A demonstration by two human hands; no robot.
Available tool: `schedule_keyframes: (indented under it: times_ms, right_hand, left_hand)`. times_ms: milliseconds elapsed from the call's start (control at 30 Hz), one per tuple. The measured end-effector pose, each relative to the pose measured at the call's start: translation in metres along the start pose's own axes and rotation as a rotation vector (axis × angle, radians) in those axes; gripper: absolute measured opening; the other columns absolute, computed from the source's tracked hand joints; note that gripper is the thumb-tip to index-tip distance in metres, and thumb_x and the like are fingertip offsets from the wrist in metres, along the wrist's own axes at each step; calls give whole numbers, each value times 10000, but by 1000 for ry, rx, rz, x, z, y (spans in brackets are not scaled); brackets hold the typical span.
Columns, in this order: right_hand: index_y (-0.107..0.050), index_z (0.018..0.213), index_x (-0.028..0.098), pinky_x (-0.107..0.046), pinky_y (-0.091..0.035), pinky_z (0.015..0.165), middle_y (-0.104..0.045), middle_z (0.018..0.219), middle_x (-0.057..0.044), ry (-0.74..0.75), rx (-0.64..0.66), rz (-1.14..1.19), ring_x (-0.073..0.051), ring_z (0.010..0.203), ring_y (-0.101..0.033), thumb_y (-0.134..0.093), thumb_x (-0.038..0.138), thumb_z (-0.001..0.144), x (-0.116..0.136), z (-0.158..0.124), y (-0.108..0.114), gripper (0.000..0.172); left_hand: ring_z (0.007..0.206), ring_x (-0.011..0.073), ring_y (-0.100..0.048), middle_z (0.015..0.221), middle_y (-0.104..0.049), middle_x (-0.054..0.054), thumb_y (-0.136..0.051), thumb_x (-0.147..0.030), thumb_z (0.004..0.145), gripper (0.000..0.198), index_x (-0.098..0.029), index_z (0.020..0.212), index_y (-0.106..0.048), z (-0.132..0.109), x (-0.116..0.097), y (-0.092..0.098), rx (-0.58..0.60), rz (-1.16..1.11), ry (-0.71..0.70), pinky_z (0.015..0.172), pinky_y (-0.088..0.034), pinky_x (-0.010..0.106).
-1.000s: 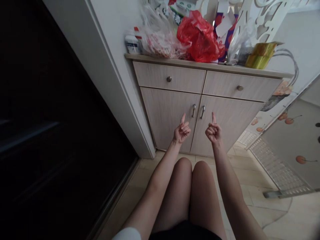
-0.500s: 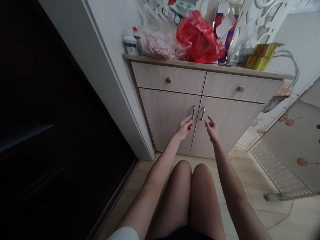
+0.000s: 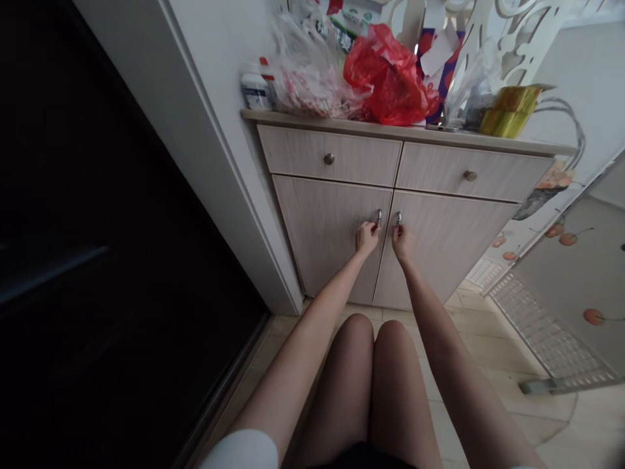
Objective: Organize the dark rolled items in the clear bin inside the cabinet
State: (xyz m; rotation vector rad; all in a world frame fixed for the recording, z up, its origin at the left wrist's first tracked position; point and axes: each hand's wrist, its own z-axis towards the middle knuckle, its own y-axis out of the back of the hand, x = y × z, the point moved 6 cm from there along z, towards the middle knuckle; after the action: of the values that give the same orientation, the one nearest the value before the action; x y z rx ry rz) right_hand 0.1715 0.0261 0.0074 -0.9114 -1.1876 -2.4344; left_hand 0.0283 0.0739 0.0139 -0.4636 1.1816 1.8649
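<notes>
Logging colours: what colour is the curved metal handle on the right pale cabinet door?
Silver: the curved metal handle shows best in the head view.

Cabinet (image 3: 434,221) taken as reference; both doors and both drawers closed. Left hand (image 3: 367,239) at the cabinet's left door, fingers curled on the lower part of the left handle (image 3: 379,215). Right hand (image 3: 403,243) at the cabinet's right door, gripping the right handle (image 3: 399,217) likewise, low down. On the cabinet top, left end: bottle (image 3: 256,92), then clear bag (image 3: 315,81). Cabinet top, middle: red bag (image 3: 390,81), crumpled. Cabinet top, toward right end: gold packet (image 3: 510,111). Knees (image 3: 375,332) together in front of the cabinet, above floor (image 3: 483,339). Cherry-print panel (image 3: 556,286) right of the cabinet.
</notes>
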Motion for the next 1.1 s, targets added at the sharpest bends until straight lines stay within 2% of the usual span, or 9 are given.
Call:
schedule_keyframes:
  times_ms: [67,200,367,533,700,933,1100]
  right_hand:
    - [-687,1059,124,-282,-396,730,-714,961,-133,5,-5,-16,-197,792,-624,-377,361,985,0,-8,6,397]
    - [-702,1061,150,-296,-381,781,-720,1005,-118,26,-35,-62,-214,888,-619,-421,372,974,0,-32,27,369]
    - [-724,986,178,-361,-321,884,-723,921,-109,44,-111,-111,-247,970,-567,-482,394,945,-5,-74,66,327]
    - [-729,950,189,-370,-283,880,-733,919,-105,77,-177,-90,-247,931,-555,-451,458,952,-17,-114,102,386]
    - [-730,862,182,-363,-290,840,-704,803,-104,95,-288,-125,-246,861,-563,-400,579,939,-41,-152,147,522]
    - [-749,871,189,-365,-326,820,-684,795,-100,131,-309,-187,-242,824,-580,-441,619,922,-82,-194,212,531]
    - [-736,844,201,-402,-375,780,-656,770,-106,64,-375,-267,-262,761,-592,-436,637,883,-122,-215,261,531]
  left_hand:
    - [885,193,-629,951,-699,111,-581,-155,886,154,-124,932,-724,-7,-3,5,-16,29,-17,837,-443,290]
    - [820,184,-621,878,-699,87,-596,-179,860,149,-138,878,-737,-29,-8,19,-78,25,40,802,-441,285]
    - [771,165,-617,829,-692,59,-637,-168,812,104,-154,833,-738,-73,-11,50,-158,-64,19,767,-445,265]
    - [742,161,-614,808,-697,49,-654,-145,783,83,-167,823,-724,-122,-5,95,-253,-127,-24,738,-458,268]
    - [661,145,-600,775,-700,38,-667,-190,762,72,-171,795,-729,-163,11,142,-354,-121,-59,609,-438,249]
    - [623,147,-594,724,-695,26,-638,-276,736,115,-185,736,-707,-203,34,204,-491,-27,-18,605,-489,260]
    - [632,163,-609,722,-696,34,-651,-324,690,142,-184,679,-670,-225,64,260,-570,57,72,623,-521,281]
